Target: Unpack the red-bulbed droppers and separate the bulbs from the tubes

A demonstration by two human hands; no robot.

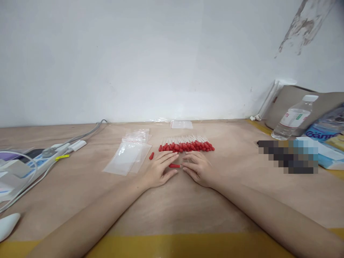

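Surrounding hands (158, 171): red-tipped pcs (185, 146) ahead, bags (120, 159) L, btl (293, 118) R.

A wood-toned tabletop (172, 215), bordered by a yellow band (161, 246) along its near edge, is backed by a pale, softly lit wall (150, 57); above the tabletop's far right corner, a peeled patch (305, 27) is seen.

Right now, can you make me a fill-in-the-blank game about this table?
1. The bulb between the left hand and the right hand is coloured ____.
2. As the person sees it, the overlapping bags lie to the ____ of the droppers.
3. The bottle has a cap coloured ____.

Missing words: red, left, white.
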